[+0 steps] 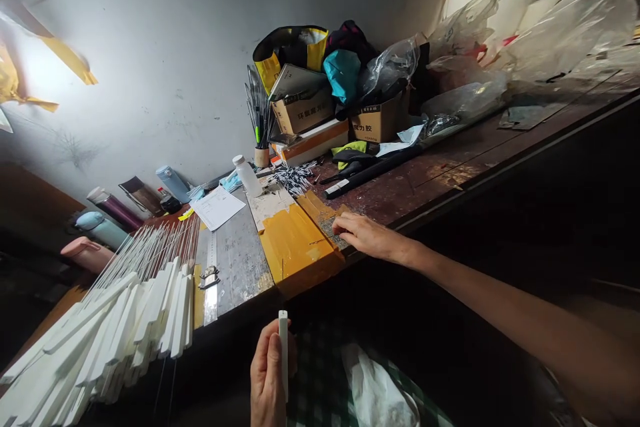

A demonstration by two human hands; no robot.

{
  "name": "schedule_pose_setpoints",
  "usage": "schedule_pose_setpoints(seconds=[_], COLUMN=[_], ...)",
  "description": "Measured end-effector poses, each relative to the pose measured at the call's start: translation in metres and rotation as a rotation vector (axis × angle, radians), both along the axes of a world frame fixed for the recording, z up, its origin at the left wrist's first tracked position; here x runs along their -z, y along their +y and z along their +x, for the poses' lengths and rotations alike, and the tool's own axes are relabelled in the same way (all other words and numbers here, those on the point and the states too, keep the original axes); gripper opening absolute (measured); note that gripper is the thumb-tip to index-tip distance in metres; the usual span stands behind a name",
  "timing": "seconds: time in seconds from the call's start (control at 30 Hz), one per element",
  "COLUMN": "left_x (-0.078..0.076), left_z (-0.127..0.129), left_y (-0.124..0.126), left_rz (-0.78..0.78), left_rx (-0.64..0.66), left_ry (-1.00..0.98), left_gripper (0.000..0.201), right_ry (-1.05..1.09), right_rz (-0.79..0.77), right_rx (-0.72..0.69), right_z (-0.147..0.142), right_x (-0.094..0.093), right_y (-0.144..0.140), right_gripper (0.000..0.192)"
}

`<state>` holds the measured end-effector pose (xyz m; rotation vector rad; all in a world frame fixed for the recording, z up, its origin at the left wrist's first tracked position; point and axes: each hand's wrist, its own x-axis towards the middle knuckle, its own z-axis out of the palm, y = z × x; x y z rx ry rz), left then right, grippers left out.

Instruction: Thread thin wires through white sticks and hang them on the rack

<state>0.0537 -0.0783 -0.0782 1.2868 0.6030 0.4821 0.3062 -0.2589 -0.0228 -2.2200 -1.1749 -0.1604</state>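
Note:
My left hand [267, 373] is low in front of the bench edge and grips a short white stick [283, 350] held upright. My right hand [367, 235] reaches out over the bench and rests its fingertips on a grey patch beside the yellow taped block [295, 243]. A thin dark wire lies under those fingers; whether they pinch it cannot be told. A large pile of white sticks [120, 327] with thin wires lies at the left of the bench.
A metal plate [237, 257] with a steel ruler [211, 280] lies between the pile and the yellow block. Paper, a white bottle [247, 175], flasks, cardboard boxes [305, 113], a cup of rods and plastic bags crowd the back. A dark wooden benchtop [450, 167] runs right.

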Motion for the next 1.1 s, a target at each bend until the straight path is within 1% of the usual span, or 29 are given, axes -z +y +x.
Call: schedule_pose_setpoints(seconds=[0.13,0.27,0.43,0.57,0.7,0.77,0.8,0.83,0.9,0.97,1.0,1.03,1.1], left_x=[0.0,0.005,0.008,0.008,0.008,0.008,0.008,0.007,0.007,0.007,0.007,0.007,0.007], left_z=[-0.001,0.003,0.01,0.012,0.012,0.01,0.008,0.007,0.005,0.003,0.003,0.002,0.002], left_y=[0.003,0.004,-0.003,-0.009,-0.009,-0.006,-0.004,-0.003,-0.001,-0.001,-0.002,-0.003,-0.007], left_rz=[-0.029,-0.062,-0.113,-0.151,-0.179,-0.171,-0.151,-0.124,-0.073,-0.04,-0.027,-0.017,-0.005], left_rx=[-0.005,-0.029,-0.06,-0.071,-0.108,-0.105,-0.092,-0.075,-0.043,-0.011,0.006,0.022,0.044], left_ry=[-0.021,-0.029,-0.024,-0.025,-0.043,-0.029,-0.018,-0.009,-0.008,-0.021,-0.022,-0.02,-0.011], left_gripper=[0.046,0.047,0.051,0.05,0.051,0.052,0.052,0.052,0.05,0.048,0.047,0.046,0.044], right_ry=[0.013,0.025,-0.015,-0.053,-0.085,-0.089,-0.085,-0.065,0.026,0.159,0.216,0.254,0.288], right_rz=[0.033,0.073,-0.007,-0.052,-0.025,0.006,0.029,0.064,0.158,0.235,0.249,0.245,0.228], right_rx=[-0.041,-0.068,0.025,0.103,0.216,0.228,0.202,0.146,-0.038,-0.22,-0.276,-0.308,-0.323], right_z=[-0.014,-0.029,-0.028,-0.026,-0.034,-0.041,-0.047,-0.054,-0.071,-0.091,-0.1,-0.108,-0.118], right_x=[-0.004,-0.005,-0.002,0.003,0.005,0.004,0.002,0.0,-0.006,-0.011,-0.013,-0.014,-0.014], right_y=[-0.012,-0.022,-0.021,-0.014,-0.01,-0.011,-0.013,-0.015,-0.02,-0.022,-0.022,-0.021,-0.018], right_gripper=[0.023,0.029,0.031,0.029,0.029,0.026,0.022,0.019,0.016,0.02,0.023,0.025,0.027])
